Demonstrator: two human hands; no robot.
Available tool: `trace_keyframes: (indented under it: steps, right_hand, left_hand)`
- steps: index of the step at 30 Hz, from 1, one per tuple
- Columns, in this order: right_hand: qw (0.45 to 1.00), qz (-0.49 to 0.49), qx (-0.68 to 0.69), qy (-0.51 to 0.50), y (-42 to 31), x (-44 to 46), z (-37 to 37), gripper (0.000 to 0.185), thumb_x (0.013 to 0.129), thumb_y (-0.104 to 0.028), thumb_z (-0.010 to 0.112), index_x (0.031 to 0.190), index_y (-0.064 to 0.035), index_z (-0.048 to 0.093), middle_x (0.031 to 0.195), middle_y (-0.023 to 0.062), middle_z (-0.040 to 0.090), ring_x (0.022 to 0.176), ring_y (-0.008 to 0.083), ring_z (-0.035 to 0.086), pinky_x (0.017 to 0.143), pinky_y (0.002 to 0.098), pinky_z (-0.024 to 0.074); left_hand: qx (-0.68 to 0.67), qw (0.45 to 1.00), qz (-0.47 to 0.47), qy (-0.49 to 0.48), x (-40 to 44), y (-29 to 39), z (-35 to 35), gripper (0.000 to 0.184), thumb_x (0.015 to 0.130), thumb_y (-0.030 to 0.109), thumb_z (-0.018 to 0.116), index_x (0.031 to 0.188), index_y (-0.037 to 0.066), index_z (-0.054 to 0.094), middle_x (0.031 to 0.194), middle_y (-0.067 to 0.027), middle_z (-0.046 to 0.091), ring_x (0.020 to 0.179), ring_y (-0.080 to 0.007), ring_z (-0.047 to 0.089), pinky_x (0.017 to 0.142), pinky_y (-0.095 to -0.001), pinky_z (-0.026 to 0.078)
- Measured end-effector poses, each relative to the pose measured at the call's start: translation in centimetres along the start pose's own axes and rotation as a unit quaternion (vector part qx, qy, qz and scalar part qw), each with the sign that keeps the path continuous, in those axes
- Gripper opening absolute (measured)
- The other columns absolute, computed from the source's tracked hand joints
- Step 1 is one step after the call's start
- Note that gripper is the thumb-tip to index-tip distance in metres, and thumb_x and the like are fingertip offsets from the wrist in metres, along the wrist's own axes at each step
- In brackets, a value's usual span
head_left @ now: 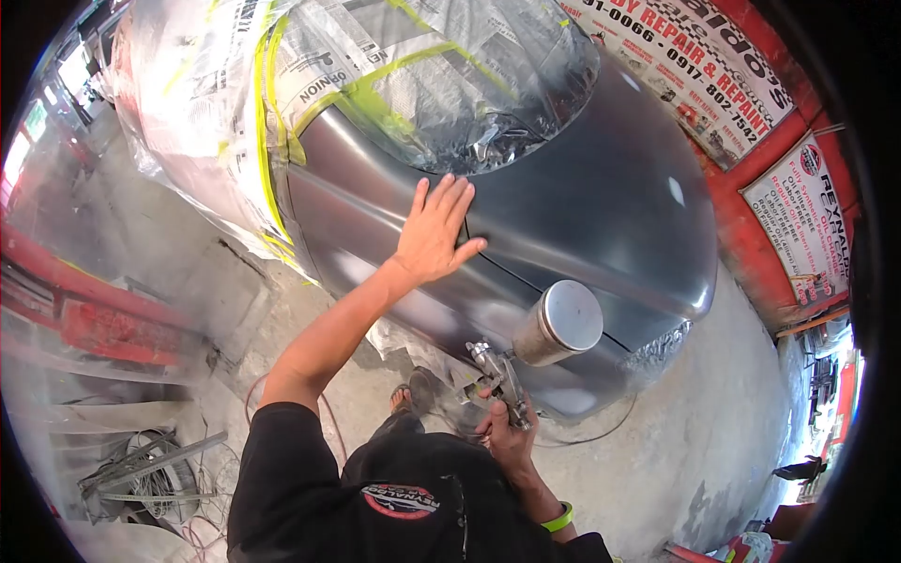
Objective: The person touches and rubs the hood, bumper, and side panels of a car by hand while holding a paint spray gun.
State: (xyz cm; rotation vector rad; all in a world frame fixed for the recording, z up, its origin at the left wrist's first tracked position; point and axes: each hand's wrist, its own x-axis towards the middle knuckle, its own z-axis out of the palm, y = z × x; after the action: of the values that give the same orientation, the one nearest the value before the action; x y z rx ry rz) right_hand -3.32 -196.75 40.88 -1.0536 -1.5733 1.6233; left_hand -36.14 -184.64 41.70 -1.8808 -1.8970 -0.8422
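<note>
My left hand (435,230) lies flat on the dark grey car panel (375,159), fingers spread, beside a seam between panels. A metal spray gun (502,380) with a round silver cup (571,317) is in my right hand (510,433), whose fingers wrap round its handle. The gun is in front of the car's lower edge. Above my left hand, clear plastic, newspaper (319,80) and yellow-green tape (266,122) cover the glass and the side of the car.
Red walls with printed banners (713,80) stand at the right. A thin hose (333,427) runs near my legs. Coiled wire (160,474) and metal pieces lie at the lower left, below a red frame (117,330). The floor (694,413) is concrete.
</note>
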Motion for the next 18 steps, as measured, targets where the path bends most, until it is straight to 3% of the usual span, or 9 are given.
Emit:
trace_keyframes:
  steps: [4, 8, 9, 10, 12, 13, 16, 17, 18]
  right_hand:
    - [1.000, 0.002, -0.018, -0.015, 1.4, -0.3, 0.0, 0.034, 0.105, -0.029, 0.061, 0.120, 0.0011, 0.059, 0.109, 0.0086, 0.070, 0.057, 0.0100, 0.062, 0.051, 0.0238, 0.0498]
    - [0.999, -0.009, -0.045, 0.002, -0.3, -0.7, 0.6, 0.036, 0.105, -0.032, 0.061, 0.117, 0.0018, 0.059, 0.104, 0.0084, 0.070, 0.057, 0.0101, 0.063, 0.050, 0.0241, 0.0501]
    - [0.999, -0.016, -0.044, 0.000, -0.6, -0.6, 0.9, 0.037, 0.105, -0.034, 0.061, 0.116, 0.0020, 0.059, 0.103, 0.0083, 0.070, 0.057, 0.0102, 0.063, 0.050, 0.0242, 0.0501]
    - [0.998, -0.007, -0.062, -0.013, -0.3, -0.8, 0.8, 0.038, 0.105, -0.035, 0.061, 0.116, 0.0021, 0.059, 0.102, 0.0085, 0.070, 0.056, 0.0104, 0.063, 0.050, 0.0242, 0.0501]
    - [0.995, 0.012, -0.099, -0.027, -0.3, -0.6, 0.9, 0.041, 0.105, -0.037, 0.060, 0.117, 0.0021, 0.058, 0.100, 0.0089, 0.070, 0.055, 0.0109, 0.063, 0.050, 0.0244, 0.0500]
    - [0.996, 0.054, -0.071, -0.015, -1.2, -0.6, 1.5, 0.023, 0.096, -0.005, 0.054, 0.116, 0.0057, 0.060, 0.106, 0.0112, 0.071, 0.057, 0.0141, 0.068, 0.051, 0.0276, 0.0530]
    - [0.981, 0.068, -0.161, -0.086, -0.3, -0.2, 1.1, 0.023, 0.097, -0.009, 0.057, 0.114, 0.0059, 0.061, 0.106, 0.0111, 0.071, 0.057, 0.0142, 0.068, 0.052, 0.0270, 0.0534]
    - [0.981, 0.077, -0.154, -0.091, -0.7, -0.1, 1.7, 0.029, 0.100, -0.019, 0.062, 0.115, 0.0060, 0.060, 0.106, 0.0111, 0.071, 0.056, 0.0140, 0.067, 0.051, 0.0267, 0.0532]
    - [0.979, 0.079, -0.157, -0.102, -0.5, -0.1, 1.9, 0.032, 0.101, -0.022, 0.063, 0.116, 0.0060, 0.060, 0.106, 0.0111, 0.071, 0.056, 0.0140, 0.067, 0.051, 0.0265, 0.0532]
  left_hand:
    - [0.004, 1.000, 0.015, 0.006, -0.2, -2.6, -1.1, 0.083, 0.093, 0.056, 0.060, 0.151, -0.001, 0.043, 0.156, -0.0197, 0.044, 0.151, -0.0380, 0.031, 0.124, -0.0558, 0.017]
    - [0.041, 0.995, -0.063, 0.065, -4.4, -4.9, 0.0, 0.089, 0.092, 0.055, 0.062, 0.156, -0.001, 0.036, 0.165, -0.0208, 0.032, 0.153, -0.0426, 0.024, 0.121, -0.0648, 0.012]
    - [0.018, 0.992, -0.094, 0.084, -6.1, -5.5, 0.9, 0.093, 0.094, 0.055, 0.060, 0.160, -0.002, 0.027, 0.168, -0.0248, 0.021, 0.155, -0.0472, 0.017, 0.120, -0.0682, 0.007]
    - [-0.005, 0.981, -0.142, 0.132, -7.7, -5.9, 1.8, 0.094, 0.095, 0.055, 0.059, 0.161, -0.002, 0.024, 0.168, -0.0263, 0.018, 0.155, -0.0479, 0.014, 0.120, -0.0680, 0.005]
    - [-0.054, 0.946, -0.221, 0.229, -9.0, -6.4, 2.7, 0.096, 0.096, 0.056, 0.056, 0.162, -0.003, 0.018, 0.169, -0.0293, 0.013, 0.156, -0.0493, 0.008, 0.121, -0.0677, 0.003]
    - [-0.065, 0.928, -0.282, 0.233, -9.5, -7.3, 2.9, 0.098, 0.099, 0.056, 0.053, 0.163, -0.004, 0.007, 0.169, -0.0303, 0.004, 0.157, -0.0490, -0.001, 0.122, -0.0646, 0.000]
    - [-0.118, 0.833, -0.422, 0.337, -9.8, -11.3, 3.7, 0.092, 0.103, 0.049, 0.049, 0.164, -0.003, 0.002, 0.172, -0.0248, 0.000, 0.159, -0.0436, -0.003, 0.125, -0.0595, -0.001]
    - [-0.147, 0.786, -0.491, 0.346, -10.1, -12.3, 3.8, 0.084, 0.106, 0.038, 0.045, 0.163, -0.003, 0.001, 0.172, -0.0245, -0.002, 0.159, -0.0422, -0.004, 0.126, -0.0572, -0.001]
    - [-0.154, 0.775, -0.507, 0.344, -11.0, -12.4, 4.6, 0.085, 0.106, 0.041, 0.044, 0.163, -0.003, 0.000, 0.171, -0.0248, -0.002, 0.159, -0.0424, -0.004, 0.125, -0.0581, -0.001]
